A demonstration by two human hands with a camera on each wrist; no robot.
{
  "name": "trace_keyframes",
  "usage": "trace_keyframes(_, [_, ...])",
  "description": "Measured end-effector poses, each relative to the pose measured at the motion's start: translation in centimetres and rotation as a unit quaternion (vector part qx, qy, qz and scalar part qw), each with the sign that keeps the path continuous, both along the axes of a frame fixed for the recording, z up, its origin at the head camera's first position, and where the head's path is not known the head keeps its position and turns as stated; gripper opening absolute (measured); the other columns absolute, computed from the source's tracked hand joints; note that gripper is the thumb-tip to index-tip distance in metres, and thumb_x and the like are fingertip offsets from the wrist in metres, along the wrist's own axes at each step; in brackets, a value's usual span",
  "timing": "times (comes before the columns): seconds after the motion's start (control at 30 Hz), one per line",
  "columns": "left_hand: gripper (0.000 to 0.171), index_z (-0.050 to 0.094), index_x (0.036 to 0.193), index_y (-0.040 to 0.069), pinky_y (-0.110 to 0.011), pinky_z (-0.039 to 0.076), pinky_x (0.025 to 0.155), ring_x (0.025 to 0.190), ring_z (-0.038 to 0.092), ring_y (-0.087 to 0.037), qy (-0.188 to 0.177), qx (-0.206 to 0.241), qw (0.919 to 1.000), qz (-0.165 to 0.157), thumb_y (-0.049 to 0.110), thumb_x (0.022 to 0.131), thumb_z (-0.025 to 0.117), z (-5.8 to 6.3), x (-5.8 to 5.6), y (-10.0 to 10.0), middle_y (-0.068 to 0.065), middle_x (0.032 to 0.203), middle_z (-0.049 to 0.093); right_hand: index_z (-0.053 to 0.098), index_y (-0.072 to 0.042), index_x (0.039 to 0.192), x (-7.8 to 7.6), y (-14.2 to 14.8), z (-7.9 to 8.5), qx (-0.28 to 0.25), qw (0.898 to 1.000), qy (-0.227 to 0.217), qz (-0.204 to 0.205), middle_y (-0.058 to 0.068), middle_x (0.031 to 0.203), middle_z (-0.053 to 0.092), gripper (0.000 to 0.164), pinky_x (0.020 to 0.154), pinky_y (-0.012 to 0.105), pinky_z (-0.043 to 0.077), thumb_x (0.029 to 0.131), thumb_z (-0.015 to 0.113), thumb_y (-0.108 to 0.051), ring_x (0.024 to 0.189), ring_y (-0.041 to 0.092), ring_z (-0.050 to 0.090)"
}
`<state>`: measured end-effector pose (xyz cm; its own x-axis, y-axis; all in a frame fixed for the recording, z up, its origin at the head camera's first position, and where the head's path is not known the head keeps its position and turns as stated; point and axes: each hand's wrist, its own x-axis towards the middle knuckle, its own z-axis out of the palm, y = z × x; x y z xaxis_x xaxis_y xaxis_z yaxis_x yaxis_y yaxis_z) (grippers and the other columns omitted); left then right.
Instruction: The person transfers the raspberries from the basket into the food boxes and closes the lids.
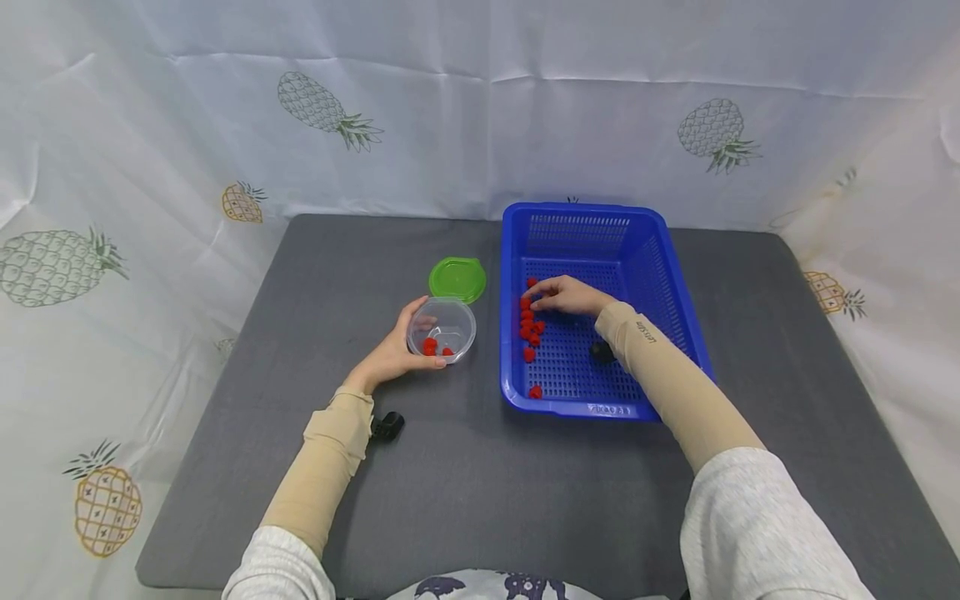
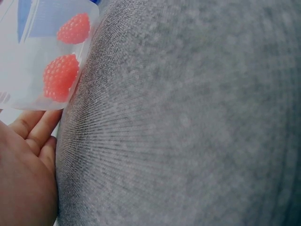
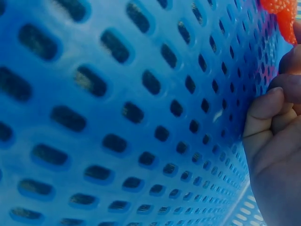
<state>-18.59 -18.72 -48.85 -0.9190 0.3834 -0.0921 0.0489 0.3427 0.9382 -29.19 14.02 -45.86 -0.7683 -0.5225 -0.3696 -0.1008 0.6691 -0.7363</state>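
Note:
My left hand [image 1: 393, 348] holds a clear plastic tub [image 1: 459, 321], thumb on the near side and fingers round the far side. A few red raspberries [image 1: 430, 346] lie in it; the left wrist view shows two raspberries [image 2: 61, 77] through its wall. My right hand [image 1: 568, 297] reaches into the blue basket [image 1: 600, 410], its thumb and index finger at a raspberry [image 1: 526, 303] by the left wall. In the right wrist view the other fingers are curled, and the fingertips at the raspberry [image 3: 286, 26] are partly cut off.
Several more raspberries [image 1: 529, 355] lie along the basket's left side. Behind the tub is a round green lid [image 1: 457, 279] on the grey table [image 1: 420, 492]. A black device [image 1: 388, 426] sits at my left wrist. Pineapple-print curtains [image 1: 420, 125] hang round the table.

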Motion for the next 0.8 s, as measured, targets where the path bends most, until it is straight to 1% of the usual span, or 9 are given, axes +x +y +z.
trace_keyframes(0.07, [0.102,0.008,0.136,0.037,-0.045,0.027,0.103,0.125,0.034,-0.021,0.001,0.0,1.0,0.0,0.03,0.062,0.079,-0.01,0.02,0.01,-0.006,0.133,0.038,0.06,-0.015,0.111,0.06,-0.1,0.06,-0.003,1.0,0.005,0.001,-0.001,0.09,0.056,0.029,0.075,0.026,0.035,0.084,0.058,-0.025,0.083,0.014,0.044])
trace_keyframes(0.13, [0.103,0.008,0.136,0.037,-0.045,0.027,0.103,0.125,0.034,-0.021,0.002,-0.001,1.0,0.0,0.03,0.062,0.079,-0.03,0.02,-0.01,-0.006,0.133,0.038,0.06,-0.015,0.111,0.1,-0.16,0.13,-0.001,1.0,0.009,0.0,-0.003,0.087,0.055,0.029,0.074,0.025,0.035,0.083,0.058,-0.025,0.081,0.013,0.044])
trace_keyframes(0.2, [0.103,0.007,0.136,0.037,-0.045,0.027,0.103,0.125,0.033,-0.021,0.001,-0.002,1.0,0.0,0.031,0.062,0.079,-0.05,0.03,-0.01,-0.006,0.133,0.038,0.06,-0.016,0.111,0.09,-0.16,0.12,0.003,1.0,0.013,0.002,-0.003,0.083,0.053,0.03,0.072,0.025,0.035,0.083,0.058,-0.027,0.078,0.013,0.044])
trace_keyframes(0.3, [0.103,0.007,0.136,0.038,-0.046,0.026,0.103,0.125,0.033,-0.02,-0.002,-0.004,1.0,0.001,0.031,0.062,0.078,-0.06,0.05,-0.01,-0.004,0.133,0.038,0.06,-0.017,0.111,0.02,-0.11,0.05,0.012,1.0,0.02,0.003,-0.002,0.085,0.054,0.03,0.072,0.025,0.036,0.085,0.056,-0.031,0.078,0.013,0.045])
trace_keyframes(0.33, [0.102,0.008,0.135,0.038,-0.046,0.026,0.104,0.125,0.033,-0.02,-0.005,-0.005,1.0,0.002,0.031,0.062,0.078,-0.05,0.05,0.01,-0.003,0.133,0.038,0.06,-0.017,0.111,-0.01,-0.09,0.03,0.012,1.0,0.02,0.001,-0.001,0.085,0.055,0.03,0.072,0.026,0.036,0.085,0.056,-0.031,0.077,0.013,0.046])
trace_keyframes(0.43, [0.102,0.008,0.134,0.041,-0.046,0.025,0.104,0.126,0.033,-0.019,-0.009,-0.009,0.9999,0.005,0.031,0.062,0.078,-0.01,0.04,0.03,-0.002,0.133,0.037,0.061,-0.018,0.11,-0.07,-0.09,0.0,0.018,1.0,0.026,-0.002,-0.002,0.088,0.057,0.029,0.072,0.026,0.038,0.085,0.055,-0.031,0.078,0.013,0.049])
trace_keyframes(0.57, [0.102,0.007,0.135,0.04,-0.046,0.024,0.105,0.126,0.032,-0.02,-0.007,-0.01,0.9999,0.002,0.031,0.062,0.078,0.02,-0.06,0.03,-0.003,0.134,0.037,0.061,-0.017,0.11,-0.09,-0.27,0.03,0.026,0.999,0.041,0.004,-0.001,0.078,0.056,0.028,0.068,0.025,0.039,0.084,0.057,-0.027,0.073,0.013,0.049])
trace_keyframes(0.67, [0.103,0.007,0.135,0.039,-0.046,0.025,0.105,0.126,0.032,-0.02,-0.008,-0.008,0.9999,0.003,0.03,0.062,0.078,0.03,-0.07,0.03,-0.003,0.133,0.037,0.061,-0.017,0.109,-0.1,-0.44,-0.05,0.034,0.998,0.053,0.008,-0.002,0.069,0.052,0.029,0.063,0.025,0.037,0.082,0.06,-0.027,0.065,0.012,0.046])
trace_keyframes(0.8, [0.103,0.008,0.135,0.04,-0.046,0.025,0.104,0.126,0.032,-0.018,-0.011,-0.006,0.9999,0.006,0.031,0.061,0.079,-0.01,-0.05,-0.01,-0.001,0.133,0.038,0.061,-0.019,0.108,-0.14,-0.54,-0.34,0.044,0.997,0.07,0.009,-0.003,0.062,0.048,0.032,0.059,0.025,0.033,0.078,0.064,-0.032,0.057,0.012,0.039])
